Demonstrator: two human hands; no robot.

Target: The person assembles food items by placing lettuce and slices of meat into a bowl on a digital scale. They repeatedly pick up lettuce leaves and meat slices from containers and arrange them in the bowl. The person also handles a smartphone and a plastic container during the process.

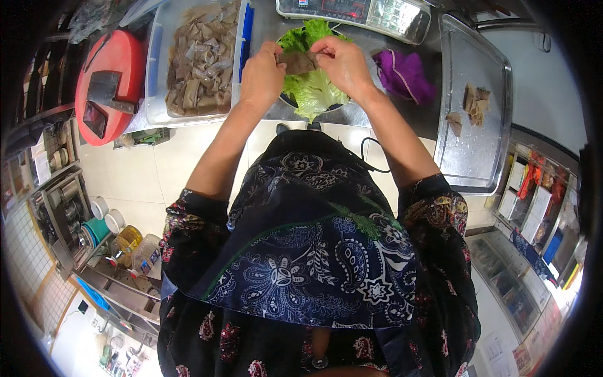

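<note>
Between my two hands a flat brownish-grey piece of food (298, 65) is stretched out over the lettuce. My left hand (262, 74) pinches its left end, and the fingers of my right hand (344, 68) are closed on its right end. Green lettuce leaves (312, 94) lie underneath, spreading past the dark rim of a round dish that they mostly hide. To the left, a clear plastic tub (155, 81) holds many similar brownish-grey pieces (196, 69).
A scale (352, 16) stands behind the lettuce. Right of it lie a purple cloth (405, 76) and a metal tray (468, 147) with a few brownish pieces (475, 105). At far left, a cleaver (105, 91) rests on a red round board (129, 53).
</note>
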